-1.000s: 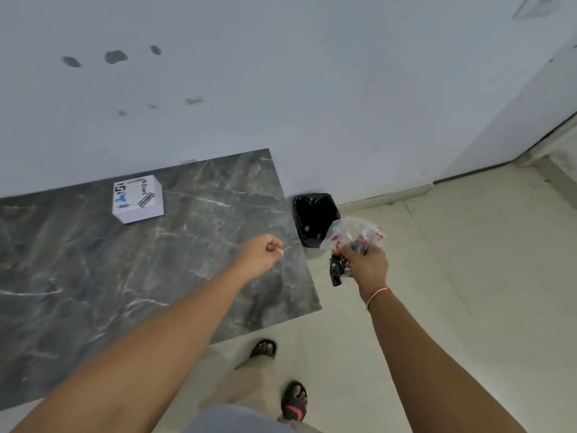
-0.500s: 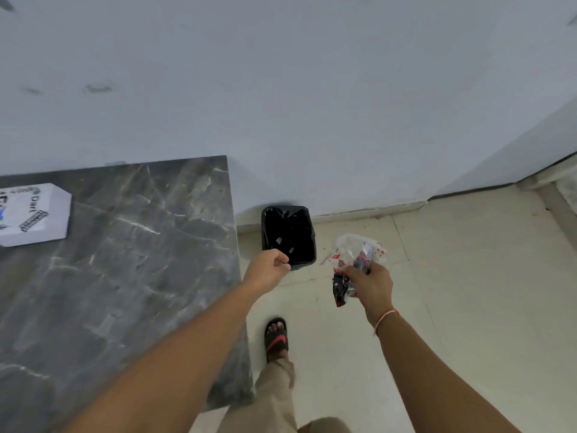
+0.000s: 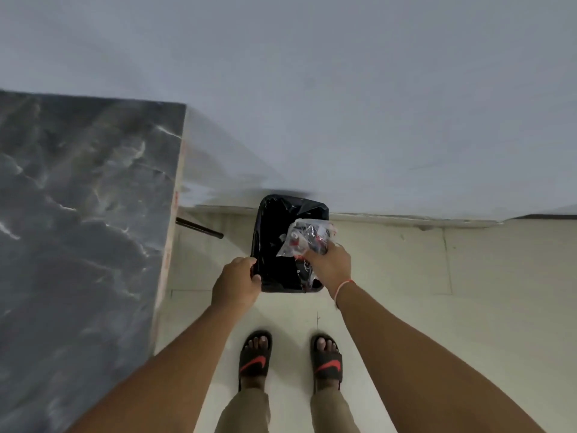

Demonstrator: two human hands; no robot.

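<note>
Over rectangular black bin (image 3: 272, 214), crinkled clear plastic wrappers (image 3: 307, 237)

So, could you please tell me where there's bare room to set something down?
Free: grey marble tabletop left of the black-lined bin; pale floor tiles right of it. Crowded: bin's mouth, under left hand and right hand.

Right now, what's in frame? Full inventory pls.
bin: 1, black liner, on the floor against the wall
plastic bag: 1, clear, dark and red scraps inside, over the bin's opening
table: 1, dark grey marble, left
table leg: 1, black, under the table's far corner
wall: white, behind
floor: cream tiles
sandals: 2, black with red, bottom centre
wrist thread: 1, orange, right wrist
left hand: grips bin's near-left rim
right hand: holds plastic bag
</note>
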